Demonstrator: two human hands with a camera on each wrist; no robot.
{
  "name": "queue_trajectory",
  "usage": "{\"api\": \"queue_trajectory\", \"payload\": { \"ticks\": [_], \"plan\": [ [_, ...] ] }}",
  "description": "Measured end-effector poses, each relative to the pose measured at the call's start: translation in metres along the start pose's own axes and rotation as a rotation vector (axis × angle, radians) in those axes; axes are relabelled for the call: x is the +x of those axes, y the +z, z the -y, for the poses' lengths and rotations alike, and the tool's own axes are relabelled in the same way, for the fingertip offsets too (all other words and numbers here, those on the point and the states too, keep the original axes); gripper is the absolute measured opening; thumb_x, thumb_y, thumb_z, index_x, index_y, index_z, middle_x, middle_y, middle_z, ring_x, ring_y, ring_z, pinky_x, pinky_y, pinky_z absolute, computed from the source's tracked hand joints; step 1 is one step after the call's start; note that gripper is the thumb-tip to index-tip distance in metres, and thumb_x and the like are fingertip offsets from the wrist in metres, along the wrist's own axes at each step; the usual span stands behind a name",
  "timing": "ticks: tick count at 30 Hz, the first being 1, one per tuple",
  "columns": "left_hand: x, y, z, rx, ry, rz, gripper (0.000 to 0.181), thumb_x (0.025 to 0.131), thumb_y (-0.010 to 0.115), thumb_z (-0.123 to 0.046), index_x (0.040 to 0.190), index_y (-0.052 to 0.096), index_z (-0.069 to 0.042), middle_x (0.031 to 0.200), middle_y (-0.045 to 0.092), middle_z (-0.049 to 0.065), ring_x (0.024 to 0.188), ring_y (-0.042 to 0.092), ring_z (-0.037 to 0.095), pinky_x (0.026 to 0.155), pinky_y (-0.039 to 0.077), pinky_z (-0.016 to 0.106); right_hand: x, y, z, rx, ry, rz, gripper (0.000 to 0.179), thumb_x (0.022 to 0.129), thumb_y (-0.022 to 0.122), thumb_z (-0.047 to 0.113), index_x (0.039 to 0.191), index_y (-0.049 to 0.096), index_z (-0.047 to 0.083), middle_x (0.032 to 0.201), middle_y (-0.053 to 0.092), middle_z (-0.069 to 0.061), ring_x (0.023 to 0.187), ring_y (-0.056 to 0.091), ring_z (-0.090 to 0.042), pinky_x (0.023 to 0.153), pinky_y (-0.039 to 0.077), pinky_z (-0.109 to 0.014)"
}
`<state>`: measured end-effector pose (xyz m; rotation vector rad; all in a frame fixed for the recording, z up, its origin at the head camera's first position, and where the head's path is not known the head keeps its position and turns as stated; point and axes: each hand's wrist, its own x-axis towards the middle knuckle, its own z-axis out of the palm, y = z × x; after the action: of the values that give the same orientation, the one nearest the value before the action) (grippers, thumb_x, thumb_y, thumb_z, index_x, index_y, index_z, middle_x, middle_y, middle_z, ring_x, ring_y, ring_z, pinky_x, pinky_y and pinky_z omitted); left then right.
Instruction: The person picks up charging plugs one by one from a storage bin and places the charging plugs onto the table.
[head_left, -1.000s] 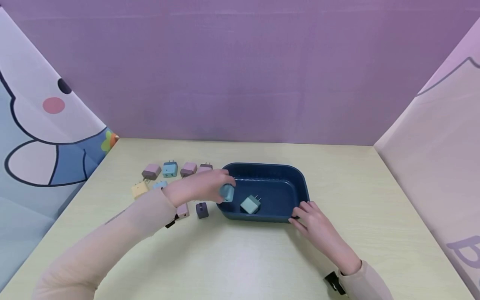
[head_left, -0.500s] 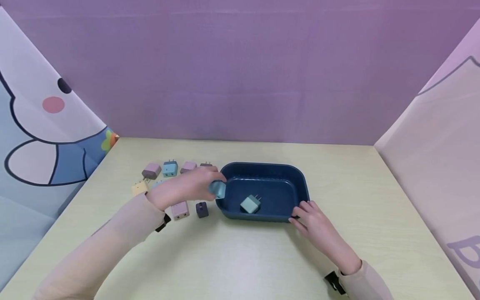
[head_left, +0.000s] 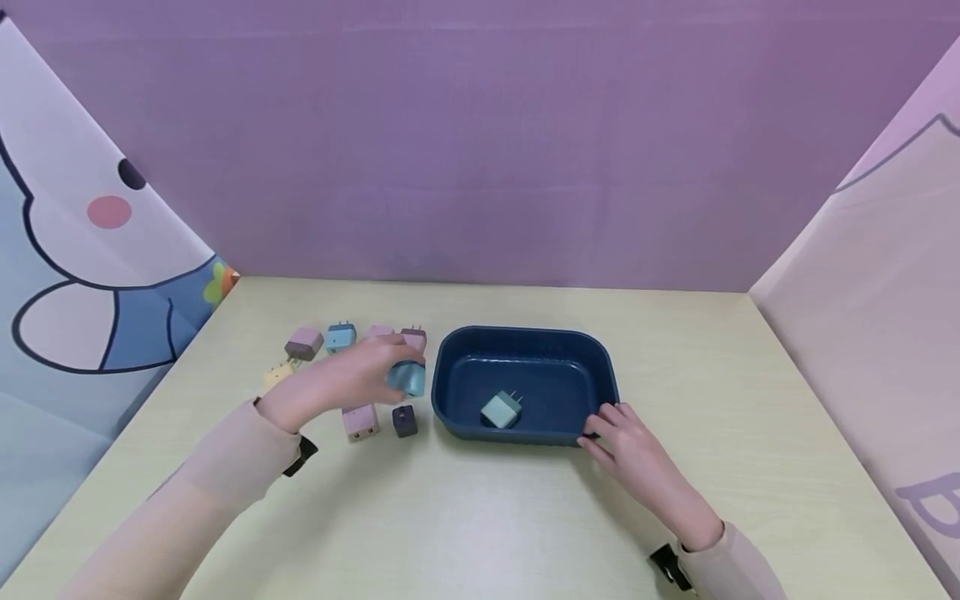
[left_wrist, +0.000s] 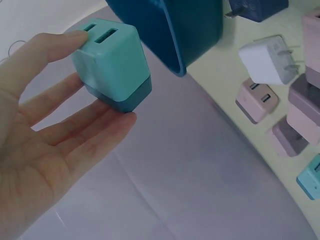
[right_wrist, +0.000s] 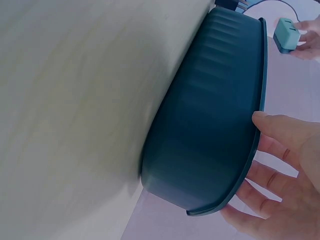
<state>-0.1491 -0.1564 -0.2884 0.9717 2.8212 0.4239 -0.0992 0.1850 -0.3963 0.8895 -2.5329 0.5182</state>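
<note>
My left hand point(head_left: 360, 375) pinches a two-tone teal USB wall charger point(left_wrist: 112, 62) between thumb and fingertips, its two ports facing the thumb. In the head view this charger is just left of the dark blue plastic bin point(head_left: 525, 340), raised over the cluster of chargers. Inside the bin, toward the front, lies a mint-green charger point(head_left: 500, 410) with its prongs pointing to the back right. My right hand point(head_left: 637, 458) grips the bin's front right corner; in the right wrist view the thumb lies on the rim and the fingers curl round the other side.
Left of the bin lie several more chargers: a navy one point(head_left: 404, 421), a pink one point(head_left: 361, 422), a yellow one point(head_left: 277, 375), a blue one point(head_left: 341, 338) and a pink-and-mauve one point(head_left: 303, 342). A white charger point(left_wrist: 267, 60) shows in the left wrist view. A purple backdrop point(head_left: 480, 167) rises behind the table.
My left hand has moved left with the teal charger, from over the bin's left end to beside it above the chargers. My right hand and the bin have stayed put.
</note>
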Motion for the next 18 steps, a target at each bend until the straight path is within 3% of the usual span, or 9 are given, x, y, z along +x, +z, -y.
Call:
{"api": "queue_trajectory", "payload": {
  "ticks": [7, 11, 18],
  "plan": [
    [-0.011, 0.000, 0.009, -0.029, -0.029, -0.014, 0.043, 0.065, 0.069, 0.001, 0.107, 0.061, -0.001, 0.092, 0.055, 0.008, 0.073, 0.050, 0.017, 0.064, 0.046, 0.028, -0.001, 0.000, 0.001, 0.005, -0.005, -0.012, 0.017, 0.070, 0.072, 0.008, 0.071, 0.056, 0.013, 0.069, 0.040, 0.004, 0.067, 0.031, -0.009, 0.060, 0.030, -0.021],
    [-0.018, -0.003, 0.013, -0.037, -0.062, 0.001, 0.043, 0.067, 0.068, 0.001, 0.108, 0.059, 0.001, 0.098, 0.057, 0.012, 0.075, 0.052, 0.018, 0.064, 0.048, 0.030, -0.001, 0.001, 0.001, 0.004, -0.011, -0.017, 0.017, 0.070, 0.072, 0.008, 0.071, 0.056, 0.013, 0.069, 0.040, 0.004, 0.067, 0.031, -0.009, 0.060, 0.030, -0.021],
    [-0.030, -0.001, 0.026, -0.010, -0.055, -0.049, 0.035, 0.065, 0.069, 0.000, 0.099, 0.061, 0.002, 0.096, 0.058, 0.012, 0.077, 0.052, 0.019, 0.065, 0.048, 0.032, -0.001, 0.001, 0.001, 0.001, -0.015, -0.023, 0.017, 0.069, 0.072, 0.008, 0.071, 0.056, 0.012, 0.069, 0.038, 0.007, 0.067, 0.032, -0.009, 0.060, 0.031, -0.022]
  ]
}}
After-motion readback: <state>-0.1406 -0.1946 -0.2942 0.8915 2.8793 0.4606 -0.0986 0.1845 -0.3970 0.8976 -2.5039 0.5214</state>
